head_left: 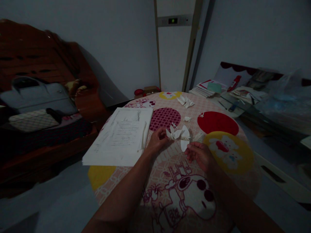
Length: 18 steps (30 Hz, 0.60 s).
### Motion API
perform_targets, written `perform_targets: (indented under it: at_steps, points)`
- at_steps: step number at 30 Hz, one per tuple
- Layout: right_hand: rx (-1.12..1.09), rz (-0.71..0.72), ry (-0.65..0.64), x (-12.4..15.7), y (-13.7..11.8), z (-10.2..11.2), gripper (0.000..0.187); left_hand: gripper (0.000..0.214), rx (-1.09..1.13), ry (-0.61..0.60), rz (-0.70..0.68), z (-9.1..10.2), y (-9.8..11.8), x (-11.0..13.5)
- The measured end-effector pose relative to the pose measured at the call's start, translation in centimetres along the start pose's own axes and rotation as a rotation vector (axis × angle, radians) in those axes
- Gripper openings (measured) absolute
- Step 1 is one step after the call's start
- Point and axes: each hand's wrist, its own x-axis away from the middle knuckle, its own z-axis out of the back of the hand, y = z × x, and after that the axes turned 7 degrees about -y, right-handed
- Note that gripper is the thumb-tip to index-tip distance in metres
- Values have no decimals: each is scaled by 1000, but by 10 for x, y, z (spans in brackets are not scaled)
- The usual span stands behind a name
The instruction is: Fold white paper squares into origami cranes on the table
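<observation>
A piece of crumpled white paper, perhaps tissue (181, 133), is stretched between my two hands over the round table. At its left end, the fingers of my left hand (158, 139) are pinched together on it. My right hand (201, 155) grips the lower right corner between thumb and fingers. Smaller white scraps lie close by: one scrap (187, 119) just beyond the paper, and a larger crumpled bunch (186, 101) near the far edge. A stack of written sheets (121, 137) lies left of my left hand.
A patterned cloth (175, 161) with cartoon figures covers the table. On the left is a wooden bench (84, 97) with a grey bag (46, 97). To the right, a side table (245, 113) bears papers and plastic bags (282, 97). A tall white cabinet-like unit (175, 55) stands behind.
</observation>
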Motion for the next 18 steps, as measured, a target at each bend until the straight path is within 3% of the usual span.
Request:
perform_targets:
  at_steps: [11,18]
  points:
    - [-42,-13,-21,-2,2,1,29,30,165,22,-19,-11,22,3]
    - [-36,-19,-16,-2,1,2,24,29,55,38,1,-3,7,0]
